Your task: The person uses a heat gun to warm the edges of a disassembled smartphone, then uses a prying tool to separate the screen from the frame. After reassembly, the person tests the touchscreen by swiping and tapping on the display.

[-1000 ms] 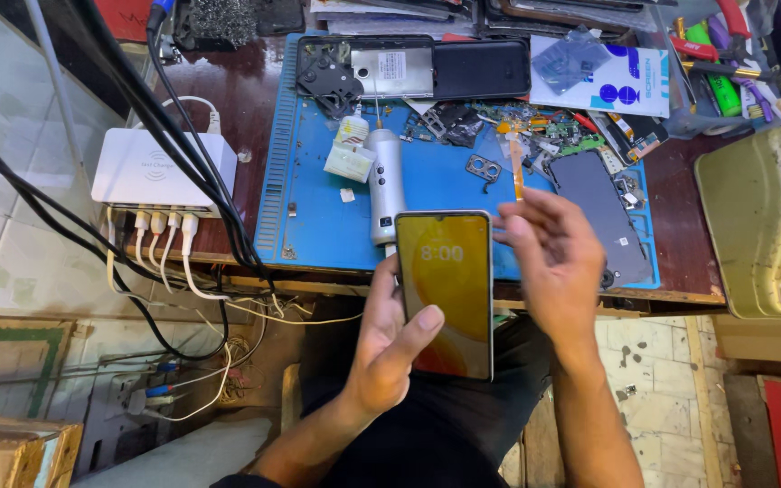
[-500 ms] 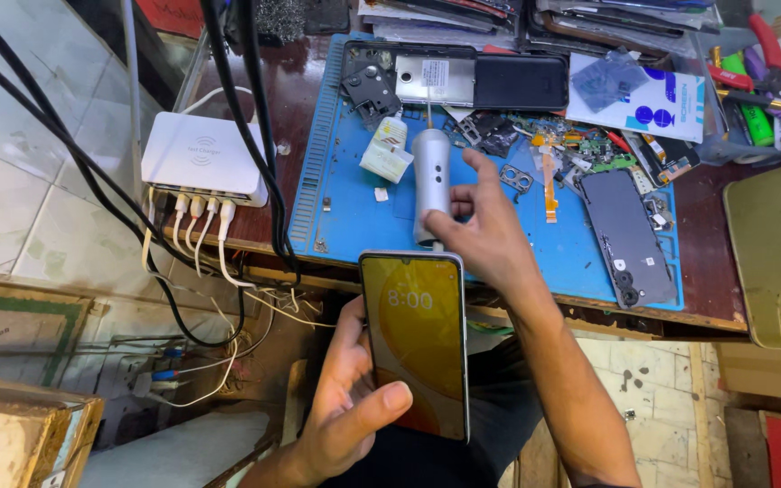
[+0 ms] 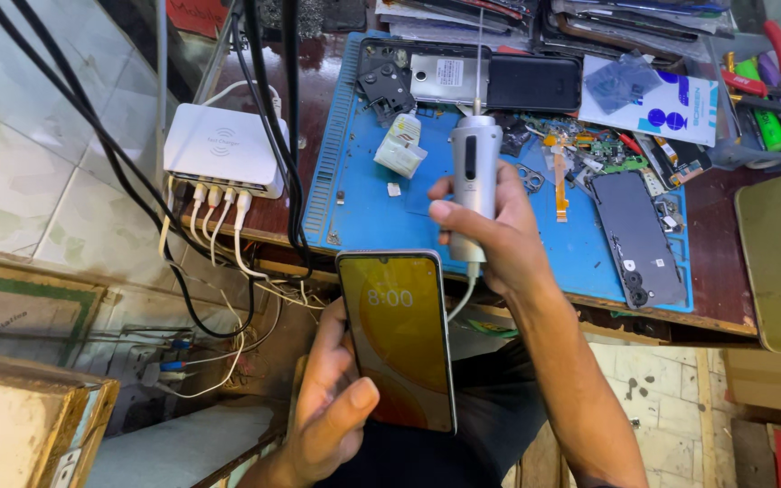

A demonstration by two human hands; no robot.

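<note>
Smartphone (image 3: pixel 398 339) with a lit orange screen is near the lower middle, upright in the left hand (image 3: pixel 332 407), whose thumb lies on the glass while its fingers are hidden behind. Beyond it, the blue work mat (image 3: pixel 363 194) covers the far table, its right corner partly under a dark phone back (image 3: pixel 636 239). At far left sits a white charging hub (image 3: pixel 223 145); black cables cross over it. The right hand (image 3: pixel 499 239) is closed around a silver pen-shaped tool (image 3: pixel 472 172); its cord drops behind the phone.

A lit smartphone (image 3: pixel 397 339) — screen up, lengthwise — just below an upright silver handheld tool (image 3: pixel 473 176).
</note>
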